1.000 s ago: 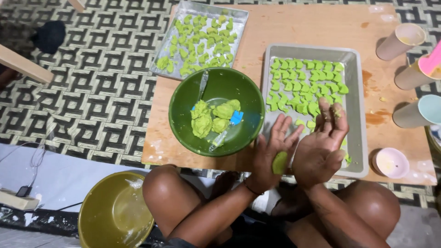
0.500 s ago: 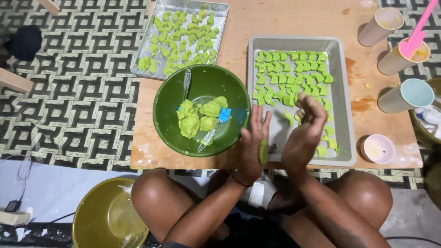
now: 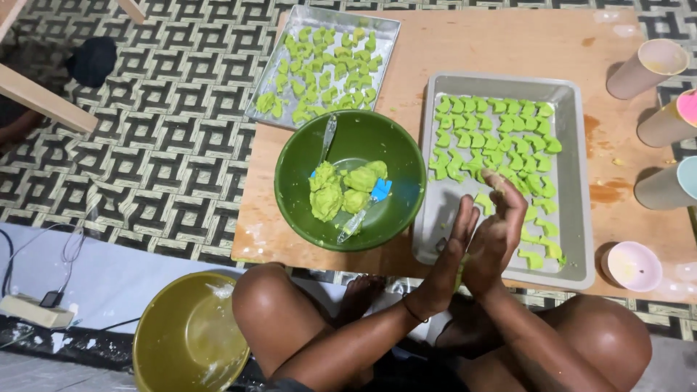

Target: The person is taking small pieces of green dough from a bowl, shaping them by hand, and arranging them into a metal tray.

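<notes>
My left hand (image 3: 449,255) and my right hand (image 3: 498,231) are pressed palm to palm over the near edge of a grey metal tray (image 3: 573,181), with a small piece of green dough between them, almost hidden. The tray holds several shaped green dough pieces (image 3: 494,138). To the left stands a green bowl (image 3: 396,152) with lumps of green dough (image 3: 345,187), a spoon and a small blue-tipped tool. A second tray (image 3: 385,29) of green pieces lies at the far left of the wooden board (image 3: 494,51).
Pastel cups (image 3: 646,69) stand along the board's right edge, and a small pink cup (image 3: 632,266) sits at the near right corner. A yellow bucket (image 3: 190,335) is on the floor by my left knee. A patterned mat (image 3: 145,145) covers the floor.
My hands have closed flat together around the dough piece, which was visible in the left palm a second ago. The view has shifted slightly.
</notes>
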